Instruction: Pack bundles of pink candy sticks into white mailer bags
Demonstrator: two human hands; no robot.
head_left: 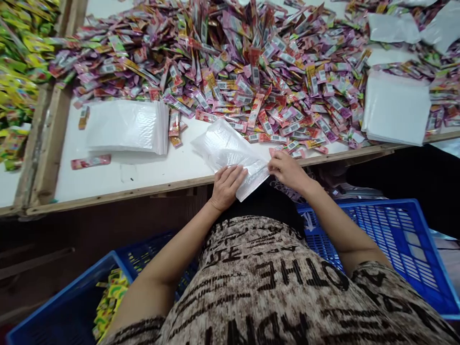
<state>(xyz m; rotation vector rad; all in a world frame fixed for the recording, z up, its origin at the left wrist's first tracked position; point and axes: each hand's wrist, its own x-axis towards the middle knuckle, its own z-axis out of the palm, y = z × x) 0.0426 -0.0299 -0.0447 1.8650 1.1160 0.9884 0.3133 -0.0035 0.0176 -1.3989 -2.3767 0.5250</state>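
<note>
A white padded envelope (230, 143) lies slanted across the table's front edge, its near end jutting out over my lap. My left hand (227, 186) rests on its near left part, the fingers stretched flat over the surface and the thumb hidden. At the envelope's right corner, my right hand (287, 170) pinches the edge between bent fingers. Just beyond both hands spreads a large heap of small printed stick packets (255, 110), mostly pink, red and purple. To the left of the envelope lies a stack of similar padded envelopes (125, 127).
Another stack of white envelopes (397, 108) sits at the right. A single pink packet (90, 162) lies at the left front. Wooden strips (46, 143) divide off yellow-green packets (21, 91). Below the table are a blue crate (406, 249) and a blue bin (61, 302) with yellow packets.
</note>
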